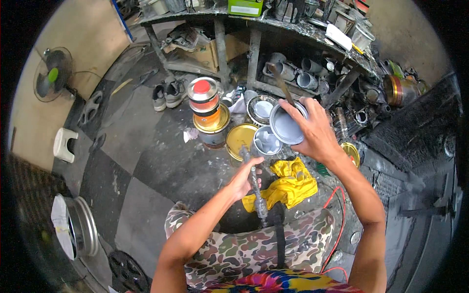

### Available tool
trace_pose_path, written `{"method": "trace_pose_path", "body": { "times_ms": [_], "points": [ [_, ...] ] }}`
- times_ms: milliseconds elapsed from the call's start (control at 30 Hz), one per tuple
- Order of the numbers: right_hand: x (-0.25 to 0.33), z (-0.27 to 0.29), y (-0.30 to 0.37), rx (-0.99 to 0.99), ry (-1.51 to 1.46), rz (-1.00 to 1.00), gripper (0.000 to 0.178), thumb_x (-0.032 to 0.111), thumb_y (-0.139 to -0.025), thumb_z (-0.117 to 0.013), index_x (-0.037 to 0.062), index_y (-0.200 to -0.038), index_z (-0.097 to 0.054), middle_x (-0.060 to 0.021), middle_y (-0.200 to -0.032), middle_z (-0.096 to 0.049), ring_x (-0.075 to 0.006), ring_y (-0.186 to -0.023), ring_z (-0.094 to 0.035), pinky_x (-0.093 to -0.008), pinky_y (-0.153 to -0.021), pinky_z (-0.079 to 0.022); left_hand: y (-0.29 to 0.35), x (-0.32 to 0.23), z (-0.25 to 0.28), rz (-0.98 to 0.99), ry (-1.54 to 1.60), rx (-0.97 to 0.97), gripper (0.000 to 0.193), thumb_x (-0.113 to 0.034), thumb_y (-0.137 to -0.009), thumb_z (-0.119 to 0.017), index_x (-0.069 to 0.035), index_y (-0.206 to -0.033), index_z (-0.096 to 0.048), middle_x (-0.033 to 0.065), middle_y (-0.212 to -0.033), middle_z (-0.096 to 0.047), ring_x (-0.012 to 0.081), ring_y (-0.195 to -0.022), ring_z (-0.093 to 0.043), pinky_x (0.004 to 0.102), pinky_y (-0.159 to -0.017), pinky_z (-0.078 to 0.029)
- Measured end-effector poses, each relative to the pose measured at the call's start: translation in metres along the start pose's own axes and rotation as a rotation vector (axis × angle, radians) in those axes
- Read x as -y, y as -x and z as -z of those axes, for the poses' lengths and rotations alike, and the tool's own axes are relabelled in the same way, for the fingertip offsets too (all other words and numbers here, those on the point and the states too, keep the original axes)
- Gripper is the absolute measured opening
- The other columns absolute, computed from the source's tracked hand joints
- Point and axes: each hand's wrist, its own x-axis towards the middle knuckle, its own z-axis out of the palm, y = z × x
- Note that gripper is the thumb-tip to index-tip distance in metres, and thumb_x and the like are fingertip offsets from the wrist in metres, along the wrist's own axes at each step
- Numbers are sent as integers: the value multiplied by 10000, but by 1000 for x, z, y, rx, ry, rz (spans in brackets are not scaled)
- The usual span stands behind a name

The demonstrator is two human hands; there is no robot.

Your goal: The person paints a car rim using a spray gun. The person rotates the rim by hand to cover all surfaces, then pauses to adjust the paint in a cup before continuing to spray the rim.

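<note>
My right hand (315, 128) grips a can of grey paint (287, 126) by its rim and side, tilted, with a wooden stir stick (281, 83) standing out of it. Just below that can is a round container with pale grey paint (266, 141). My left hand (243, 180) is closed round a long grey, paint-caked tool (255, 183) that looks wrapped; its kind is unclear. Its upper end overlaps a gold tin lid (239, 136). A crumpled yellow cloth (293, 184) lies on the floor to the right of my left hand.
Left of the gold lid, an orange can with a red cap (204, 100) stands on a larger tin. A paint-stained workbench (195, 18) runs across the back, crowded with cans. A red hose (342, 207) lies by my right arm. At left are a fan (53, 74) and a wheel rim (83, 227).
</note>
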Motion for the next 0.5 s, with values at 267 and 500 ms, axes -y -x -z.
{"method": "trace_pose_path", "body": {
  "times_ms": [267, 500],
  "points": [
    [10, -4, -7, 36, 212, 118, 1008, 172, -561, -881, 215, -1478, -466, -173, -1257, -487, -388, -1223, -471, -517, -1084, -378, -1, 1, 3, 7, 14, 7, 554, -464, -795, -794, -173, -1174, -515, 42, -952, -557, 175, -731, -553, 387, -681, -490],
    [9, -9, -2, 4, 249, 115, 882, 100, -627, -820, 224, -1439, -501, -194, -1334, -478, -401, -1306, -439, -552, -1115, -360, -1, 1, 0, 20, 15, 18, 514, -461, -810, -780, -179, -1161, -531, 23, -922, -538, 172, -724, -546, 387, -678, -481]
  ]
}}
